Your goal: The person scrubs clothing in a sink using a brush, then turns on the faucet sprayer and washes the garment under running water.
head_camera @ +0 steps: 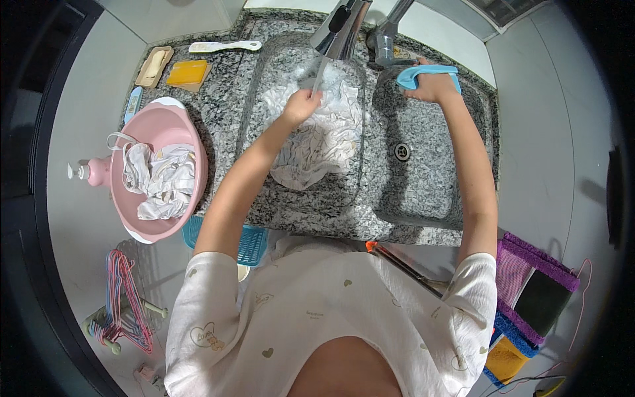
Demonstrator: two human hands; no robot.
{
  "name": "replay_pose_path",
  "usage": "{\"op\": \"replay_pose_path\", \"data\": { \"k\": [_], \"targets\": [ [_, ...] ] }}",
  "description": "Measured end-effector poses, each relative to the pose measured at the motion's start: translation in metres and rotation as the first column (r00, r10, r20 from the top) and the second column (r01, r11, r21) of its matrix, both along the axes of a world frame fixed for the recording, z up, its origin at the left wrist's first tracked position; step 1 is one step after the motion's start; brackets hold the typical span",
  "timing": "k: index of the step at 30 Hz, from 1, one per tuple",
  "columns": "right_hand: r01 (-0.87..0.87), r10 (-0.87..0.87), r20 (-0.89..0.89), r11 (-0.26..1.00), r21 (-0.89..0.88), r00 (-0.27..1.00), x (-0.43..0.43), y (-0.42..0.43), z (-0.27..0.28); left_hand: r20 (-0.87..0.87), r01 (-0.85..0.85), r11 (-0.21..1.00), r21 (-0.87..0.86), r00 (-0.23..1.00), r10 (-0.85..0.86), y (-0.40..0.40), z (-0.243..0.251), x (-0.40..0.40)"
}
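My left hand [300, 106] is in the water stream [320, 77] from a chrome faucet head [342, 30], just above a wet white cloth garment [322, 144]. Its fingers look curled, but I cannot tell whether they grip fabric. The garment lies bunched in the left basin of a speckled granite sink [317, 208], with suds [337, 74] at its far end. Over the right basin, my right hand [431, 88] holds a light-blue scrub brush [446, 71] by its handle. The fingers of that hand reach the faucet lever [404, 62].
A pink basin [149, 116] with white clothes [171, 173] stands left, beside a pink pump bottle [99, 171]. Behind it are yellow soap [187, 72], a soap dish [146, 74] and a white-handled brush [223, 46]. Hangers [124, 297] stand low left; a drain [402, 152] marks the right basin.
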State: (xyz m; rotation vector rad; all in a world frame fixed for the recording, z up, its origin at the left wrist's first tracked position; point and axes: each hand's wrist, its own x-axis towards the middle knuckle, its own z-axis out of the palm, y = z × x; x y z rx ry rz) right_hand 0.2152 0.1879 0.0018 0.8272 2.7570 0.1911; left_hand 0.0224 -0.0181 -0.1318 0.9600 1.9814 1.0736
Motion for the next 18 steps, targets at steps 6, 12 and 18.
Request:
{"op": "replay_pose_path", "data": {
  "k": [6,12,18],
  "targets": [
    [-0.003,0.002,-0.03,1.0,-0.025,1.0,0.0,0.002,-0.001,0.101,-0.066,0.996,0.059,0.993,0.06,0.004,-0.007,0.003],
    [0.083,-0.084,-0.021,0.995,-0.057,0.996,0.005,0.005,-0.009,-0.256,-0.026,1.0,0.011,0.966,0.028,0.015,-0.008,0.002],
    [0.004,-0.048,-0.275,0.987,-0.16,0.96,0.035,-0.027,-0.018,-0.278,-0.031,0.995,-0.093,0.96,0.004,-0.003,-0.049,0.022]
  ]
}}
